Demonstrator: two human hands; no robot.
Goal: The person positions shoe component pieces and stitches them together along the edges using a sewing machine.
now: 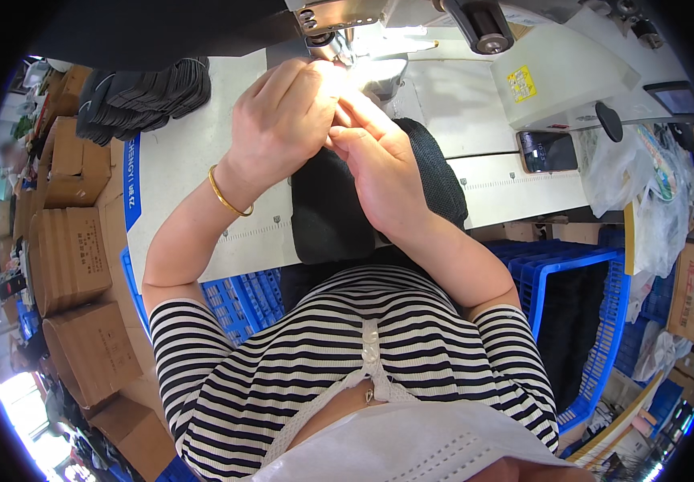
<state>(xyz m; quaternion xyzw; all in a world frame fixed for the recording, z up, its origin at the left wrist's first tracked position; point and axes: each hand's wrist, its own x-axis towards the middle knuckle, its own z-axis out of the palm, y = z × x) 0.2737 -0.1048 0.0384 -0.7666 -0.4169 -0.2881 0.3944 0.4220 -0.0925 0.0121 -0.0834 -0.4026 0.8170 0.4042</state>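
Observation:
At the sewing machine's needle area (331, 46), both of my hands meet under a bright lamp glow. My left hand (278, 116) is closed, knuckles up, with its fingertips hidden beside the machine's presser area. Just to its right, my right hand (379, 161) has thumb and fingers pressed together, touching the left one. What the fingers pinch is hidden by the hands and the glare. Below them, a smooth black fabric piece (327, 213) drapes over the table's front edge. A textured black mesh piece (437, 173) lies beside it, partly behind my right wrist.
Stacked black fabric pieces (146, 96) sit on the white machine table (202, 177) at left. A phone (548, 153) and plastic bags (624, 169) are at right. Blue crates (620, 321) stand below the table. Cardboard boxes (73, 257) line the left side.

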